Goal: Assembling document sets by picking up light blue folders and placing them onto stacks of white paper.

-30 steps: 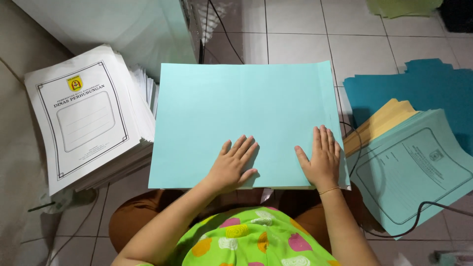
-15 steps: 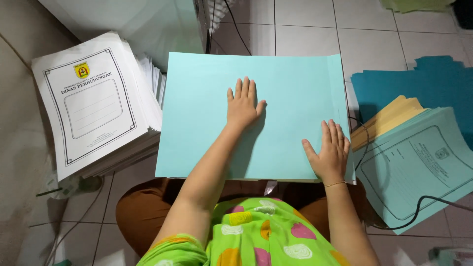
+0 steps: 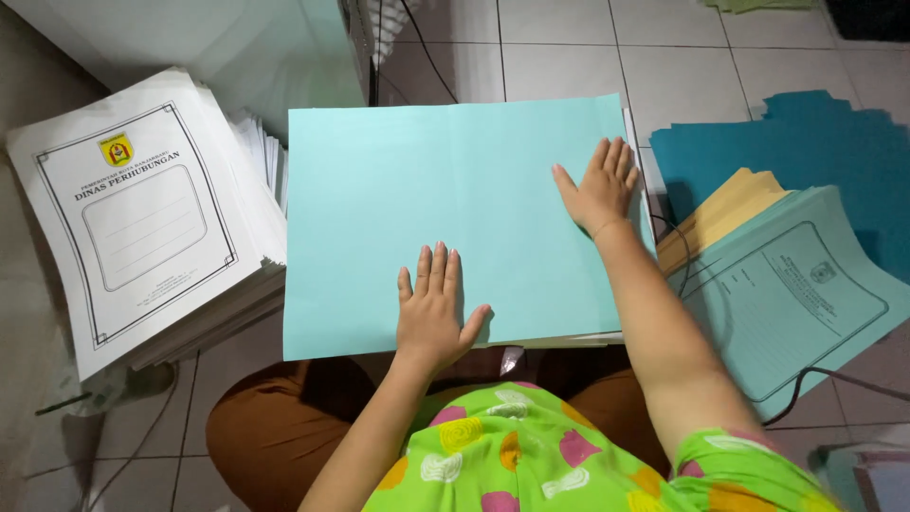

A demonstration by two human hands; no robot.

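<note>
A: Entry, head view. I see a large light-blue sheet [image 3: 455, 209] lying flat across the lap, its far edge out over the tiled floor [image 3: 569, 47]. A thin edge of white pages shows under its right and near sides.

B: Hands?

A: My left hand [image 3: 433, 313] lies flat on the near middle of the sheet, fingers straight and close together, thumb out to the right; it grips nothing. My right hand [image 3: 597, 185] is pressed flat near the sheet's right edge, fingers spread, also holding nothing.

B: Surroundings?

A: A stack of white printed covers [image 3: 142, 218] sits just left of the sheet. To the right: dark teal sheets [image 3: 815, 142], a yellow sheet [image 3: 725, 204], a light-blue printed cover [image 3: 796, 294] on top, and a black cable [image 3: 834, 374] across its near corner.
</note>
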